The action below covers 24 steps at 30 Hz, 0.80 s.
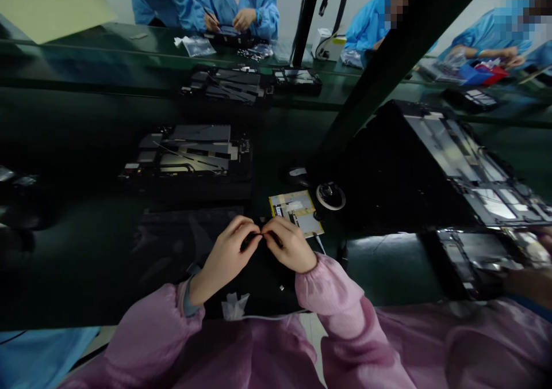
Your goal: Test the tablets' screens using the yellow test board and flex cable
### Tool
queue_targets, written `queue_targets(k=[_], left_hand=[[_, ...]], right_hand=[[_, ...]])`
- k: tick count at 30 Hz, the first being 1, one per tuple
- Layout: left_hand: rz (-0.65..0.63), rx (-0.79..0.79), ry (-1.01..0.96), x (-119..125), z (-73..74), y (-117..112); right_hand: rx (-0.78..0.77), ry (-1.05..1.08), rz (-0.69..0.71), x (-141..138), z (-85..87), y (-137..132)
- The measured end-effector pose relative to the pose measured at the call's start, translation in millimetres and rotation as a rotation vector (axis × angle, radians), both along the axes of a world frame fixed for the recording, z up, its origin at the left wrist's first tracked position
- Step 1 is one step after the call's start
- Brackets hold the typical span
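My left hand (228, 254) and my right hand (287, 242) meet at their fingertips just above the near edge of the dark green bench (77, 251). Both are closed in a pinch on a small thin dark part (261, 236) held between them; I cannot make out what it is. Just beyond my right hand lies a yellow card with small labels (296, 210). A roll of tape (330, 195) sits to the right of the card. Pink sleeves cover both of my arms.
An opened device chassis (190, 153) lies ahead, and more chassis sit further back (228, 84). A tilted chassis (470, 164) and another open unit (478, 256) are at right. A black post (388, 61) slants across. People in blue coats work at the far side.
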State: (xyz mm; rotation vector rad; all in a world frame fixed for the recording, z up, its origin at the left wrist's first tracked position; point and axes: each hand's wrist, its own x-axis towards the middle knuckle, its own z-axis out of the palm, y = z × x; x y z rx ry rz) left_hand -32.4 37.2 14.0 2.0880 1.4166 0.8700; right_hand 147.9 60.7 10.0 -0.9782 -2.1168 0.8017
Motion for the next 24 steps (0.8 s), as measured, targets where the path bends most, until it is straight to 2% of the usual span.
queue_targets(k=[6,11,14,16,17,20,21,22,24], left_hand=[[-0.054,0.043,0.032,0,-2.1,3],[-0.033,0.079,0.072,10,-7.2,3],[-0.053,0.087,0.082,-3,-2.0,-6],[-0.008,0.072,0.058,-32,7.4,-15],[0.055,0.051,0.029,-53,12.5,-18],[0.366,0.044,-0.142,-133,22.1,-18],[0.473,-0.021,-0.251,-160,21.8,-12],[0.539,-0.159,-0.383,-185,19.6,-3],[0.626,-0.354,-0.724,-222,10.5,23]], right_hand=[[-0.018,-0.010,0.019,1,-2.5,1],[-0.006,-0.042,0.000,-1,-6.5,2],[-0.006,-0.049,-0.009,1,-5.1,4],[-0.004,-0.044,-0.036,7,0.6,5],[-0.008,-0.028,-0.063,12,5.1,6],[-0.086,0.080,-0.182,28,21.6,13],[-0.138,0.125,-0.216,33,26.6,19],[-0.199,0.169,-0.237,35,30.4,26],[-0.349,0.267,-0.252,30,33.6,48]])
